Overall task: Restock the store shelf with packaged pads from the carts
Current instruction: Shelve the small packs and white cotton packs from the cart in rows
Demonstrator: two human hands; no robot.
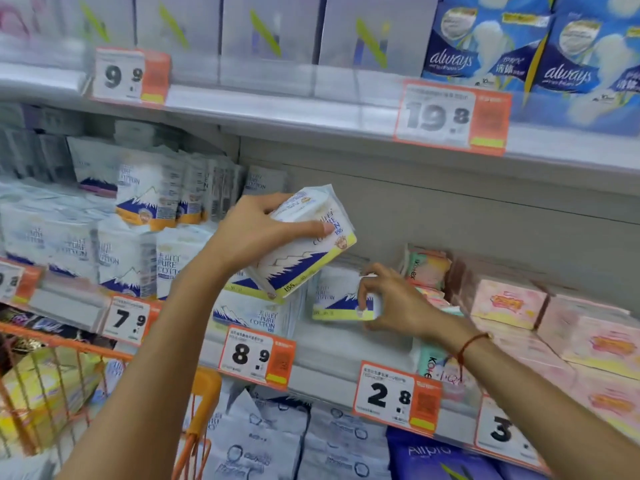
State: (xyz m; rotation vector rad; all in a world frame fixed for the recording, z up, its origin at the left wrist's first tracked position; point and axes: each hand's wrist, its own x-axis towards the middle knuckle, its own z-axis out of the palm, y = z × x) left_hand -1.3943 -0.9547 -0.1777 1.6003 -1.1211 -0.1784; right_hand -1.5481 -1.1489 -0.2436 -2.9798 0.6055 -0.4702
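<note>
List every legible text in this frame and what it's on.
"9.9": price tag, top shelf left
"19.8": price tag, top shelf
"always": blue packs
"7.9": price tag
"8.9": price tag
"2.8": price tag
"PURE COTTON", "155": pack held in left hand
"kotex": pink pack
Small print and QR codes on the tags: unreadable.

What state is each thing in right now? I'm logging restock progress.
left hand: grips a pad pack, raised before the shelf
held pad pack: tilted, not yet shelved
right hand: pinches a pack on the shelf
shelved pad pack: upright on the shelf
orange cart: holds packs
</note>
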